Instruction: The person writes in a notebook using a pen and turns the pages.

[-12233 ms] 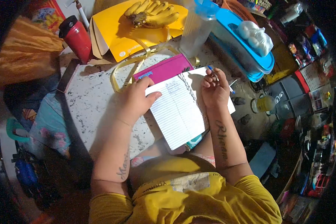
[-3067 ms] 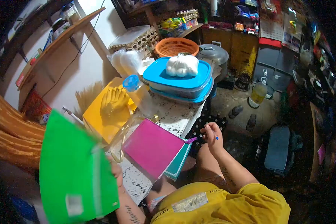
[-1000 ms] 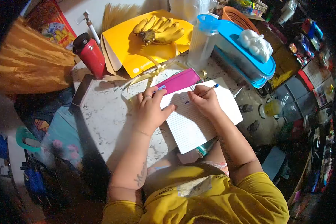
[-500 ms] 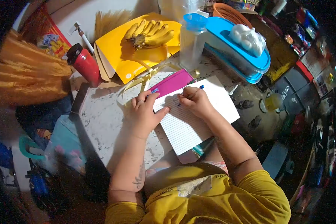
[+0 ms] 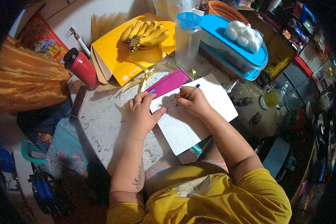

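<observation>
- White ruled paper of the notebook is spread at the near side of the table, its near end seemingly carried past the edge; a teal item is glimpsed beneath.
- The notebook is judged light and limp: single sheets are likely to be creased or torn if tugged, so it is best steadied flat at the margin or lifted by its whole thickness.
- Its left edge is touched by the left hand, whose thumb is laid on the page, well apart from the loosely spread fingers; nothing is seen gripped between them.
- The slim blue-ended pen is held in the narrowed fingers of the right hand, over the page. It is judged light, stiff and rather smooth, best pinched low, near the tip.
- Just beyond, a pink cover is partly overlapped by the notebook.
- Farther off, gold ribbon, a clear bottle and a yellow folder bearing bananas are ranged.
</observation>
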Demonstrator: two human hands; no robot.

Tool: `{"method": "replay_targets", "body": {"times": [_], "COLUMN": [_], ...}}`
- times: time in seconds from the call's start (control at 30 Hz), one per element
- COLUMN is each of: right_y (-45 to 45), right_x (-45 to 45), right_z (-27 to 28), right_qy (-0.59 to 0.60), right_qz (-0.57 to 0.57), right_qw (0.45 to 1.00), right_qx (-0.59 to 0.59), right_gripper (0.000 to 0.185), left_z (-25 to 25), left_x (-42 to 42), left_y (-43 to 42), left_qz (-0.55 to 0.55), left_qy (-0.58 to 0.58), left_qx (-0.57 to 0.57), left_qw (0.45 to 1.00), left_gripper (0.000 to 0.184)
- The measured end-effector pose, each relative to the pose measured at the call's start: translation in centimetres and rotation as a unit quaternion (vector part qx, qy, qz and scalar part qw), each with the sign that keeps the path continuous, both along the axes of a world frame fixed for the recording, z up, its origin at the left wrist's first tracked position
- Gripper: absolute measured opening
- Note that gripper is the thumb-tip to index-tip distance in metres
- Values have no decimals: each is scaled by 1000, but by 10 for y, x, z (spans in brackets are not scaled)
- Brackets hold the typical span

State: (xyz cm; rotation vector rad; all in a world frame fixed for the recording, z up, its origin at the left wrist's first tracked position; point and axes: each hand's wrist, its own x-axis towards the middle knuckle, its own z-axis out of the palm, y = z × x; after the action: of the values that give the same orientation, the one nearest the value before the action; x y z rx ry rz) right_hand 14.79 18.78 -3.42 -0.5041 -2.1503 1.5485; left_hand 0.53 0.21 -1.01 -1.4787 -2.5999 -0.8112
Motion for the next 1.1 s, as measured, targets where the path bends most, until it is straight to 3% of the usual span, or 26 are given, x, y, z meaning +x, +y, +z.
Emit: {"method": "replay_targets", "body": {"times": [0.2, 0.3, 0.37, 0.6, 0.9, 0.97, 1.1], "right_y": [-7, -7, -3, -2, 1, -2, 2], "right_x": [2, 2, 1, -1, 1, 2, 1], "right_z": [16, 15, 7, -2, 1, 6, 1], "right_qy": [-8, -3, 1, 26, 5, -1, 40], "right_qz": [-29, -19, -27, -31, -22, -32, -28], "right_qw": [1000, 999, 1000, 999, 1000, 999, 999], "right_qx": [8, -45, 13, -25, 20, -42, -9], "right_gripper": [30, 30, 30, 29, 29, 28, 27], "left_z": [6, 4, 0, 4, 1, -1, -1], "left_x": [3, 2, 1, 2, -1, -1, -1], "left_y": [0, 0, 0, 0, -1, -1, -1], "left_qz": [4, 4, 1, 4, 5, 3, -1], "left_qy": [-26, -33, -14, -18, 19, 21, 19], "left_qx": [-2, -3, 9, -1, -20, -8, -7], "left_qw": [1000, 999, 1000, 1000, 1000, 1000, 1000], "left_gripper": [62, 62, 61, 62, 64, 64, 63]}}
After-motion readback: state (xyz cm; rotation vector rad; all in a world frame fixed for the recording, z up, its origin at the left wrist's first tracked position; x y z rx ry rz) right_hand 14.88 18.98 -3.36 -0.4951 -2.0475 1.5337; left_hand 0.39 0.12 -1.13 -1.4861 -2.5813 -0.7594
